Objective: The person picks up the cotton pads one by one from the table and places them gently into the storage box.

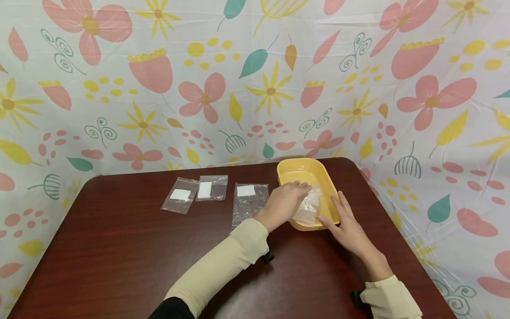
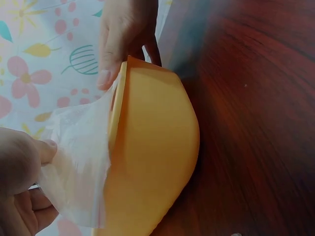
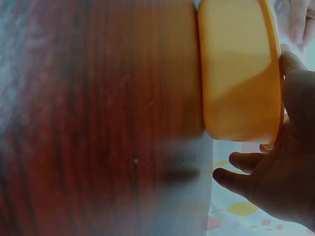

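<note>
A clear plastic zip bag lies tilted over the near part of a yellow tray. My left hand pinches the bag between thumb and fingers; in the left wrist view the bag hangs partly over the tray's rim. My right hand rests at the tray's near right corner, its thumb on the rim and its fingers spread along the outside. In the right wrist view those fingers look straight. What the bag holds is hard to make out.
Left of the tray, a clear bag with a white label lies partly behind my left hand. Further left are two smaller clear bags with white pieces. All stand on a dark wooden table, with a flowered curtain behind.
</note>
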A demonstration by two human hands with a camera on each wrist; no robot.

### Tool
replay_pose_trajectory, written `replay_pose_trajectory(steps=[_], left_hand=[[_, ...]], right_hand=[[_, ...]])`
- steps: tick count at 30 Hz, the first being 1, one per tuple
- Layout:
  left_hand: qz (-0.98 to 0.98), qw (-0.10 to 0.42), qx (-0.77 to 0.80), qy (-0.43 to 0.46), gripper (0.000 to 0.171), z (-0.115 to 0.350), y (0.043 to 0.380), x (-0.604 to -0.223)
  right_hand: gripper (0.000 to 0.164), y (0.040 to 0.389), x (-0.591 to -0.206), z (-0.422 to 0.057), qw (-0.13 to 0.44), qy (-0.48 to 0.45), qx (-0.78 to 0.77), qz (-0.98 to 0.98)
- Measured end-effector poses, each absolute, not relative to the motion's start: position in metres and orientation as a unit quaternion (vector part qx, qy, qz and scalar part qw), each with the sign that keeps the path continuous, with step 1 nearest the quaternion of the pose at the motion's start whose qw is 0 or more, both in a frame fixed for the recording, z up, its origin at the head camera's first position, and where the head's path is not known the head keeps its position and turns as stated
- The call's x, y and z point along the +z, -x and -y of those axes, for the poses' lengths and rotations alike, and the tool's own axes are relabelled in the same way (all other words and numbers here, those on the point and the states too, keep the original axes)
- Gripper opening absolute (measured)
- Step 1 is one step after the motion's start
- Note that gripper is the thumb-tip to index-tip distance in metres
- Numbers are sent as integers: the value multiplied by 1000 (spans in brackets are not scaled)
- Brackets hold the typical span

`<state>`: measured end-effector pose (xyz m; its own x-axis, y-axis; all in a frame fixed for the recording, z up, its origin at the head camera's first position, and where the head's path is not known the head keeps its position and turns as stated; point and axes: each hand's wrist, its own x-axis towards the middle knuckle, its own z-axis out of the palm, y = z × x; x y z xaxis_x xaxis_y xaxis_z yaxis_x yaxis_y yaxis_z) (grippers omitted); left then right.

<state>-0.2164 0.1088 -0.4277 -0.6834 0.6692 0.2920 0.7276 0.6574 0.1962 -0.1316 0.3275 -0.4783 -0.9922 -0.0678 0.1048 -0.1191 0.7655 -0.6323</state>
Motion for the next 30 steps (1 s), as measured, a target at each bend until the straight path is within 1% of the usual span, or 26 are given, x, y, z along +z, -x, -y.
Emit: replay_pose_trajectory(steps=[6,16,30], left_hand=[[915,82,-112,379,35,-123,223,-428],[920,68,-96,373,35,-144,233,-433],[929,42,-87,357,33,-158,238,-438]], right_hand=[[84,131,-479,-328,40,-50,338,939],[85,131,-476,-328,34,-47,337,940],[85,130,-475,-327,25,-44,342,938]])
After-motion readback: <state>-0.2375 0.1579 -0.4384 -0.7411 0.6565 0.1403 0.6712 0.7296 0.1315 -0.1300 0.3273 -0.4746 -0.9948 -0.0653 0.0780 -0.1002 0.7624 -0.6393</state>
